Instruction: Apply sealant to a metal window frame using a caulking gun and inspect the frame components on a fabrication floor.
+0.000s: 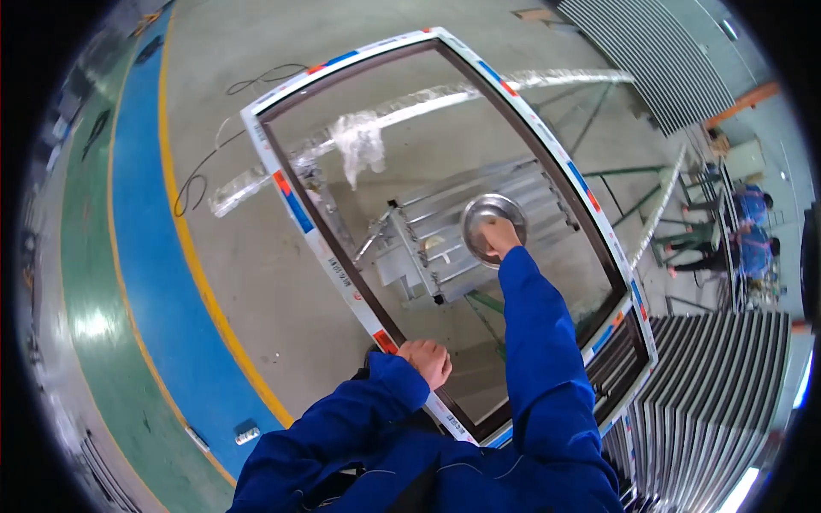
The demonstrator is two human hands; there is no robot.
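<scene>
A large window frame with dark inner edges and white protective film, marked with red and blue patches, lies flat in front of me. My left hand is closed over its near left edge, fingers curled round the frame. Farther out, my right hand reaches down into a round, shiny metal bowl within the frame's outline. Its fingers are bent together; their tips and anything in them cannot be made out. Whether the bowl rests on glass or on the rack beneath is unclear.
Below the frame stands a silvery metal rack. A film-wrapped bar crosses beyond it. Stacked profiles lie at the right, with more stacked bars at the far right. Two people in blue work at a bench. A black cable lies on the floor.
</scene>
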